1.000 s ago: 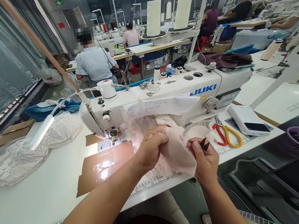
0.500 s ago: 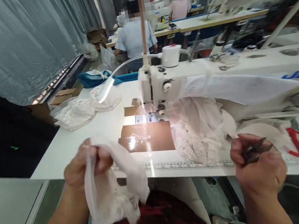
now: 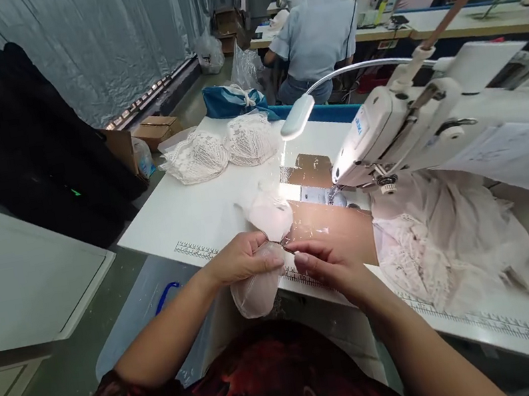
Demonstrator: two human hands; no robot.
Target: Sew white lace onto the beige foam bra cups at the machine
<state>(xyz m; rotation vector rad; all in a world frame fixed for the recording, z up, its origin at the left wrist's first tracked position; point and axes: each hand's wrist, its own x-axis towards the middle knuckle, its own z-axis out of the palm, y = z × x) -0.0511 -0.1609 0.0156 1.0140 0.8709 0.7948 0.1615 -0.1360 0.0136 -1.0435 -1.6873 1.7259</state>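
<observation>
A pale bra piece with two moulded cups hangs at the table's front edge. Its upper cup [image 3: 271, 216] rests on the table under the lamp light, and its lower cup [image 3: 259, 288] droops over the edge. My left hand [image 3: 244, 259] is closed on the narrow part between the cups. Close by, touching that same part, my right hand [image 3: 330, 268] has its fingers pinched together. A thin dark tip shows at its fingertips; it looks like the thread snips, mostly hidden by the hand. The sewing machine [image 3: 399, 128] stands just beyond to the right.
White lace cups [image 3: 202, 158] lie stacked at the table's far left. Gathered sheer and lace fabric [image 3: 434, 244] sits beneath the machine arm. The lamp [image 3: 299, 118] leans over the brown plate [image 3: 334, 223]. A person [image 3: 318, 33] sits at another table ahead.
My left hand has brought the pale piece to the table edge. My right hand has moved left from beside the scissors to meet it. The view has turned left.
</observation>
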